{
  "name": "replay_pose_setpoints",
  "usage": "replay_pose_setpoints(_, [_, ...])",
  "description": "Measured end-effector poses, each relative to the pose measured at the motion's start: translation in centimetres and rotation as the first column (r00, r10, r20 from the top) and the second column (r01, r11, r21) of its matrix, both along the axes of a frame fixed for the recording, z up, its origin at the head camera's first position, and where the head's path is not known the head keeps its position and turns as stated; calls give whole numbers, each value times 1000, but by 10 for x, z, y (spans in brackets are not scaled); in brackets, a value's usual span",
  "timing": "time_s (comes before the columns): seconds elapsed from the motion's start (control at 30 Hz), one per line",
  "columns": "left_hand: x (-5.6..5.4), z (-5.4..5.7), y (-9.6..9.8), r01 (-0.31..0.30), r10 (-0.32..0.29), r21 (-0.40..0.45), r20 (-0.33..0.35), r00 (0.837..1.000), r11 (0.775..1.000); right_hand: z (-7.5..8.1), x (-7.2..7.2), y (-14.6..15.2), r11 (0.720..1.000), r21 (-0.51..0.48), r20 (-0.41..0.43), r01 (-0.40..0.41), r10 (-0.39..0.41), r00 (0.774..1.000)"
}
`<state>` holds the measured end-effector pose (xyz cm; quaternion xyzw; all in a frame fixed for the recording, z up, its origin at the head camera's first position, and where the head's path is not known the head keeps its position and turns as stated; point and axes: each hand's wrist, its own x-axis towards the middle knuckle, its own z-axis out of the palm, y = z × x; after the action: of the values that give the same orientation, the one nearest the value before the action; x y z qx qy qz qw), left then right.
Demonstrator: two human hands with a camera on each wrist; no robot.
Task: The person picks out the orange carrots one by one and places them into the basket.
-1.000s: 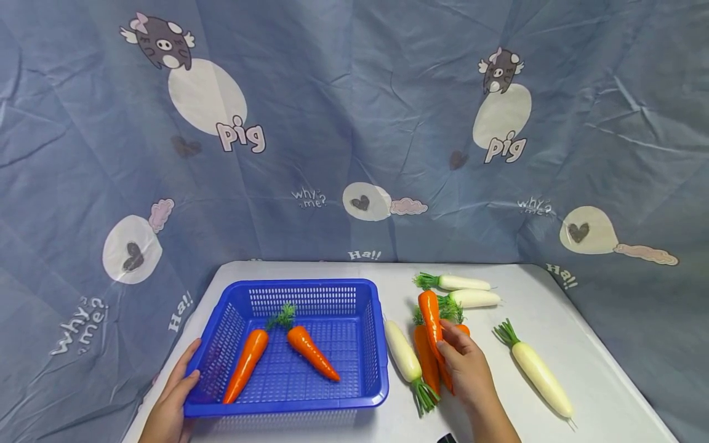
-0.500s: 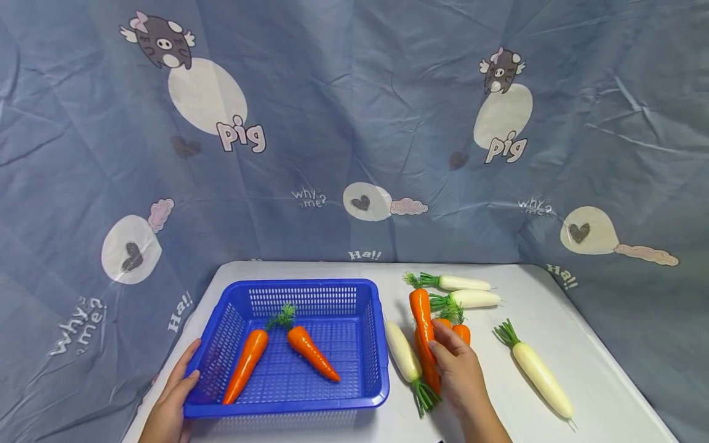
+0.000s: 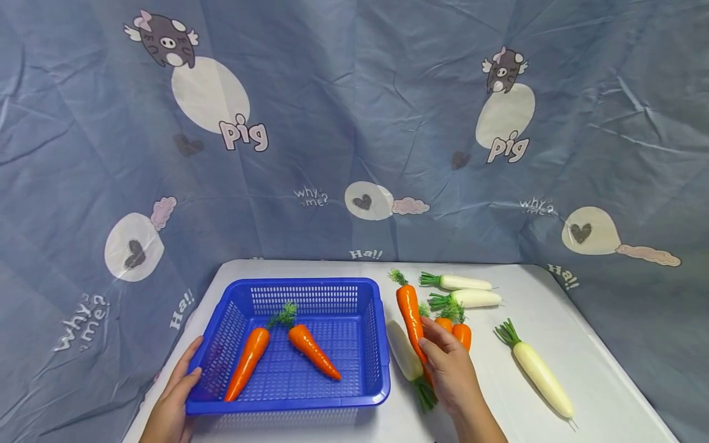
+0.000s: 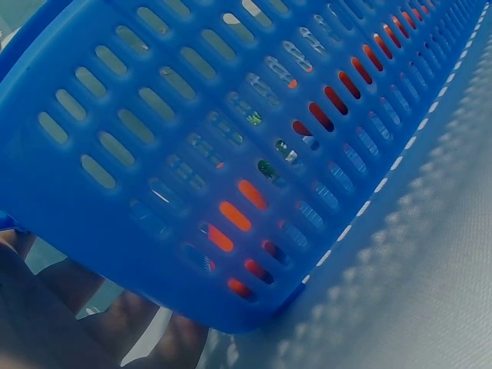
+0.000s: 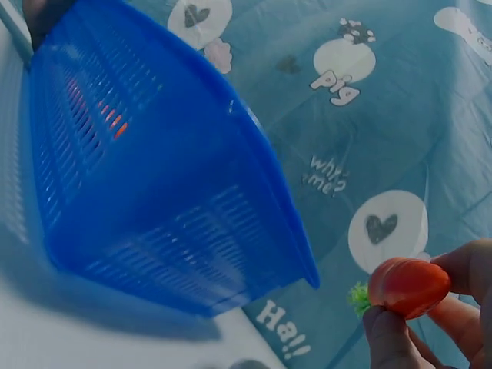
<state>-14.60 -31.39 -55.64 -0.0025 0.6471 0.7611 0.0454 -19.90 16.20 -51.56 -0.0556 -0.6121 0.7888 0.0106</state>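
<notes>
My right hand [image 3: 454, 369] pinches an orange carrot [image 3: 410, 307] with thumb and fingers, its leafy green top tilted up and away. The carrot hangs above the table, just right of the blue basket [image 3: 288, 405], partly over a white radish [image 3: 401, 347]. From the right wrist view, the held carrot [image 5: 409, 287] shows end-on between the fingertips. At the basket's left side my left hand [image 3: 172, 394] holds the rim; several of its fingers [image 4: 127, 323] show below the rim in the left wrist view. Two carrots, one left [image 3: 248, 364] and one right [image 3: 312, 351], lie inside the basket.
More carrots [image 3: 462, 335] lie partly hidden behind my right hand. Two white radishes, one farther back [image 3: 465, 282] and one nearer [image 3: 475, 298], lie at the table's rear. Another radish [image 3: 541, 378] lies at the right. A blue patterned cloth [image 3: 310, 135] hangs behind the white table [image 3: 587, 344].
My right hand has lifted the carrot off the pile and moved it left, toward the basket, uncovering other carrots behind it. The left hand and basket have stayed in place.
</notes>
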Motion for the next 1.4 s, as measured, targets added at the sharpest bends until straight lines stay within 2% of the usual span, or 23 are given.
replay_pose_setpoints(0.17, [0, -1, 0, -9, 10, -8, 5, 1000, 1000, 4, 0, -5, 999, 0, -2, -35, 35, 999])
replay_pose_setpoints(0.4, [1, 1, -1, -19, 21, -25, 43, 999, 999, 7, 2, -16, 999, -25, -3, -40, 40, 999])
replay_pose_setpoints(0.7, [2, 1, -2, -23, 25, -37, 40, 999, 999, 11, 6, -31, 996, -29, -19, -88, 87, 996])
replay_pose_setpoints(0.93, [3, 0, -3, -16, 17, -24, 27, 1000, 1000, 14, 7, -40, 991, -50, -13, -126, 126, 992])
replay_pose_setpoints(1.17, [1, 0, 0, 10, -10, 9, -13, 1000, 1000, 16, 10, -46, 988, -30, -51, -149, 147, 988])
replay_pose_setpoints(1.4, [2, 2, -1, 2, -1, -6, 34, 999, 1000, 20, 14, -54, 980, -36, -37, -198, 196, 980])
